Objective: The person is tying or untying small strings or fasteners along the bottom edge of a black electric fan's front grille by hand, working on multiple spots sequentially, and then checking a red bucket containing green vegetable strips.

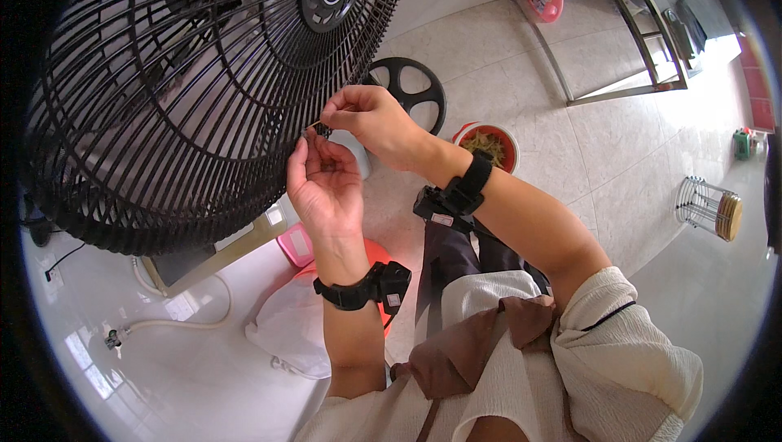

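A large black fan (212,92) with a wire grille fills the upper left. Both my hands are raised at the right rim of its grille. Thumb and forefinger of my right hand (379,124) pinch a thin pale strip (316,124), whose kind is too small to tell. Just below it, my left hand (328,189) faces palm up, its fingers curled in near the strip and the rim. What those left fingertips grip, if anything, is hidden. Both wrists wear black straps with small boxes.
Behind my hands are the fan's round black base (436,100) and a red bowl (511,149) of stringy plant pieces. A metal-framed table (627,93) stands far right, with stacked stools (707,207) nearer. A white bag (285,320) lies lower left, by a pink box (295,245).
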Available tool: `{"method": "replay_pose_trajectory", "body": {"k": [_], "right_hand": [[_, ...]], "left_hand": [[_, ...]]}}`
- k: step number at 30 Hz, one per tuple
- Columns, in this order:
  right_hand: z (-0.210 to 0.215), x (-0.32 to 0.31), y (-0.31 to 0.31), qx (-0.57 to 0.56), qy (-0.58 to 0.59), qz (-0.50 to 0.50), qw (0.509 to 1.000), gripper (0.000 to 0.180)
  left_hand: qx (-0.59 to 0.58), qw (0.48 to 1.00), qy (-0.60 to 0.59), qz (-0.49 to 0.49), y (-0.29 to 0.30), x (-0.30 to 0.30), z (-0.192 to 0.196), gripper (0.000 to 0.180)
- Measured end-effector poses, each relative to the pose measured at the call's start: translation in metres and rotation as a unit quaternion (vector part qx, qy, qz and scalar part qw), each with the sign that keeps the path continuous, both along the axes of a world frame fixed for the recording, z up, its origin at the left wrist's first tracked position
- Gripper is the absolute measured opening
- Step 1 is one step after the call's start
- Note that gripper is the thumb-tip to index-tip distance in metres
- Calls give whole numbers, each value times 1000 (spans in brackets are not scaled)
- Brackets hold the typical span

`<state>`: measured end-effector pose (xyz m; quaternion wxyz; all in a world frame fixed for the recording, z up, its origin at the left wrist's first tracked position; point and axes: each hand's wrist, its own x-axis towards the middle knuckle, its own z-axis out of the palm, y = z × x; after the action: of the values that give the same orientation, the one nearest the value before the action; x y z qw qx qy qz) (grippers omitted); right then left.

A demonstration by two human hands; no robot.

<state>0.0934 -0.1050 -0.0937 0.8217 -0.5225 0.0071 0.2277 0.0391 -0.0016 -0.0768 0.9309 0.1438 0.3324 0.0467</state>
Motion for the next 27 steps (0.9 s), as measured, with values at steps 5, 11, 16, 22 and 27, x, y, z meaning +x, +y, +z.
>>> {"method": "replay_pose_trajectory", "body": {"k": [5, 11, 16, 22, 27], "right_hand": [[-1, 1, 2, -26, -48, 7, 998, 7], [7, 0, -3, -122, -81, -14, 989, 9], [19, -1, -1, -154, -110, -44, 981, 11], [5, 1, 2, -79, -63, 16, 995, 10], [7, 0, -1, 7, 25, 42, 999, 6]], "left_hand": [[-14, 1000, -14, 17, -4, 1, 3, 12], [-5, 1000, -12, 5, 1, 2, -3, 8], [21, 1000, -9, 1, -3, 3, -4, 7], [45, 999, -24, -13, -4, 0, -3, 9], [52, 998, -32, -21, -2, -1, -1, 11]]}}
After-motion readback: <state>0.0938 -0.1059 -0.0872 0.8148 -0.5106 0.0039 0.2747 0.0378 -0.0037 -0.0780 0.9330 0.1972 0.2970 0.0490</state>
